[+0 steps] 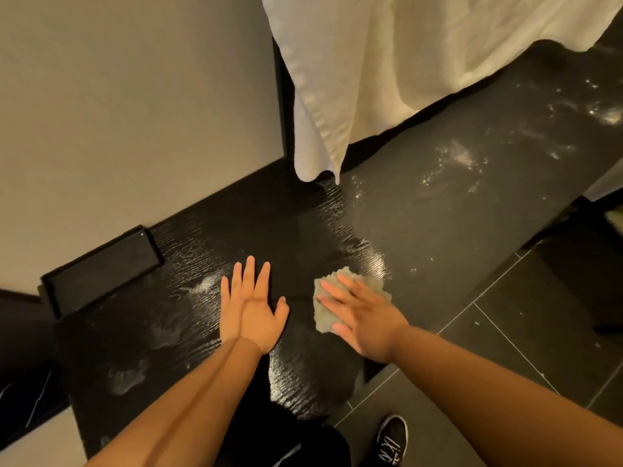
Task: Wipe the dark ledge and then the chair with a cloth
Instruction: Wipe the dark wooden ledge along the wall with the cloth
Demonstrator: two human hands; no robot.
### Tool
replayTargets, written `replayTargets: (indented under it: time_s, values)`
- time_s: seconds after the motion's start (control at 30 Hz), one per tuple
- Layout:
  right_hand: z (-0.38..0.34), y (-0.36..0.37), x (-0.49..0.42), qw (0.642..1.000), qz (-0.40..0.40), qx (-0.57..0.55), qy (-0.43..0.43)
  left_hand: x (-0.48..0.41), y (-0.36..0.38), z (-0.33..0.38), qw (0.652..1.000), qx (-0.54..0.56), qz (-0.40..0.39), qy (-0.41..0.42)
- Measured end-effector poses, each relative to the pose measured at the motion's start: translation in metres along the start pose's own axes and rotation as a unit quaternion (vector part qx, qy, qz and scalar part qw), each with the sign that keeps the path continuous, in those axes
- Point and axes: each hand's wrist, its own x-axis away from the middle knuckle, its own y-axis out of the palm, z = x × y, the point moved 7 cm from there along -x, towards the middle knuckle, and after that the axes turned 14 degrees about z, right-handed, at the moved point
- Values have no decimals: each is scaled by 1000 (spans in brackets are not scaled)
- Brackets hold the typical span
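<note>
Cloth position: we see the grey cloth [371, 284] spread flat on the dark ledge [421, 230], near its front edge, under the right hand [367, 318].
Right hand: fingers straight and spread, pressing the cloth down; nothing is gripped.
Left hand: the left hand [253, 308] lies flat and wide on the bare ledge just beside the cloth, holding nothing.
Stage: we judge that step 1 of 2, the ledge, is in hand; pale smears [462, 156] show farther along it.
Risk 1: only flat fingers pin the cloth. A fast stroke could bunch it or slide it off the front edge onto the tiled floor [505, 332].
Risk 2: white fabric [354, 79] hangs down to the ledge. A stroke past it could drag dirt onto the hem.
Risk 3: the ledge shines as if damp. The bracing left hand could slip or leave fresh prints.
Risk 4: a leftward sweep could knock the black tray [101, 267] by the wall.
Chair: we cannot make it out here.
</note>
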Motion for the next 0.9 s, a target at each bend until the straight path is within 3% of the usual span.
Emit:
replayTargets:
  time_s: [0.13,0.2,0.27,0.37,0.47,0.6,0.7,0.9]
  values:
    - [70,-4,2,989,-6,22,145,-1,-1,0,1000,-1,9,-1]
    - [66,-4,7,983,1,20,181,0,-2,2,1000,-13,10,-6]
    - [34,-5,14,986,33,19,163,2,-3,2,999,-22,11,-21]
    - [-16,-5,41,997,48,-9,55,10,-5,7,998,-23,3,-56]
    - [4,-4,54,1000,10,-5,-21,23,-8,16,995,2,0,-97]
    - [70,-9,54,994,1,27,103,58,-8,33,995,11,-7,-97]
    - [58,-10,55,988,24,19,149,77,-5,40,996,-7,-11,-87]
    - [-12,-2,91,997,22,-26,-71,79,-5,40,995,-17,3,-97]
